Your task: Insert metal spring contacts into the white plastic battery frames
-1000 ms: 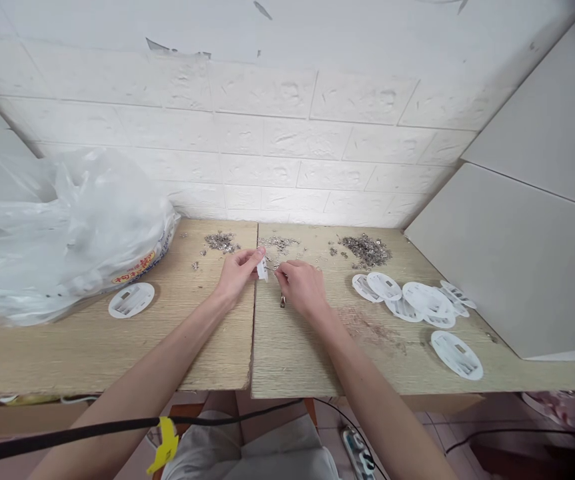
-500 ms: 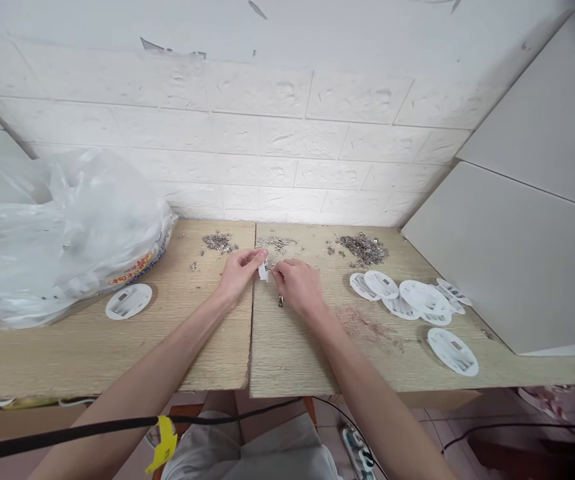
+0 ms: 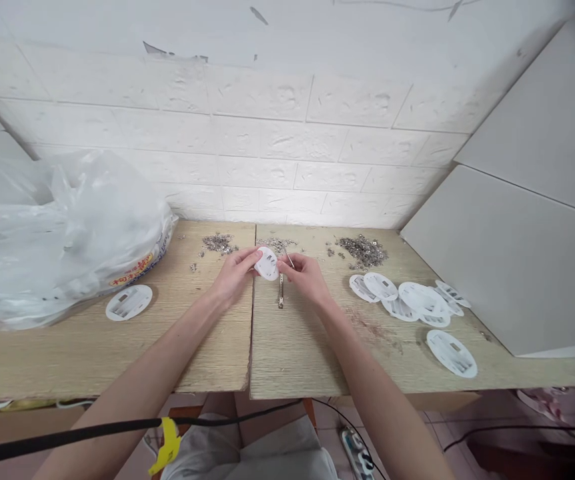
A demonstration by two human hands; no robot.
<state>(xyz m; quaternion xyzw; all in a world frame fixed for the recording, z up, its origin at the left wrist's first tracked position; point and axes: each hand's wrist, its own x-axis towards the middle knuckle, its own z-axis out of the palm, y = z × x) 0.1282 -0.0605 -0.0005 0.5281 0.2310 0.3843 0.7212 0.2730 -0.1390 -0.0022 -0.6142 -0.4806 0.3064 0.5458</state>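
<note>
Gripping a white disc [image 3: 267, 264] by its ten-o'clock rim with the left hand [image 3: 236, 272]; pinching a thin metal tool [image 3: 288, 257] in the right hand [image 3: 307, 277], centring the disc between both. Possibly risking a slip, given so narrow a hold. Facing the disc toward the camera, seemingly stretching lengthwise from eleven to five. Working near a metal clip [image 3: 281, 293], towards five o'clock.

From my station I see the bag [image 3: 77, 233] on the left of the table [image 3: 297, 360], a disc [image 3: 129, 303] just before it. Three piles [image 3: 362, 251] lie along the wall [image 3: 287, 143]. Between my left hand [image 3: 235, 273] and right hand [image 3: 306, 277] is another disc [image 3: 268, 265]; nearer me lies a clip [image 3: 281, 295]. Farther right, discs [image 3: 421, 298] overlap beside the panel [image 3: 512, 267].
</note>
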